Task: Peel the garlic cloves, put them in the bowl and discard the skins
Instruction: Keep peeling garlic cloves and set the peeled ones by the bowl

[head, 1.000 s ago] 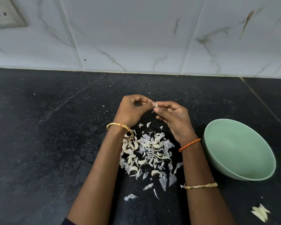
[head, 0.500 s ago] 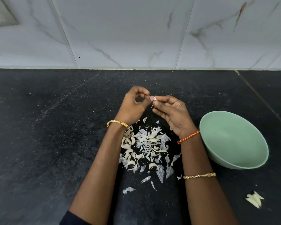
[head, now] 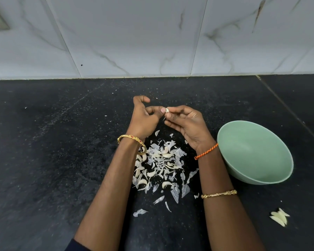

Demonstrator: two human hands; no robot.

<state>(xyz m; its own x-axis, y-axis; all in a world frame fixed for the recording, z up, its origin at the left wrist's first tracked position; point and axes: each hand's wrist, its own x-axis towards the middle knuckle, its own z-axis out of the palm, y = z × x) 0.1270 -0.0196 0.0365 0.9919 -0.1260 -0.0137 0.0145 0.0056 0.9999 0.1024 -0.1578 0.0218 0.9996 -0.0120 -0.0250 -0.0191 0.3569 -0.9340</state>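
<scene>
A small white garlic clove (head: 167,110) is pinched between the fingertips of both hands above the black counter. My left hand (head: 143,118) holds it with thumb and fingers, its index finger lifted. My right hand (head: 187,122) grips the clove's other side, and a thin strip of skin hangs below it. Underneath lies a pile of garlic cloves and papery skins (head: 161,165). A pale green bowl (head: 272,180) stands to the right, and nothing shows inside it.
A few peeled cloves (head: 279,219) lie near the counter's front right, apart from the bowl. Loose skin flakes (head: 140,212) are scattered in front of the pile. A white marble-tiled wall (head: 152,37) backs the black counter (head: 53,160).
Both hands keep working the same clove. My left index finger has lifted off, and more of the clove shows between the fingertips. The camera has tilted slightly.
</scene>
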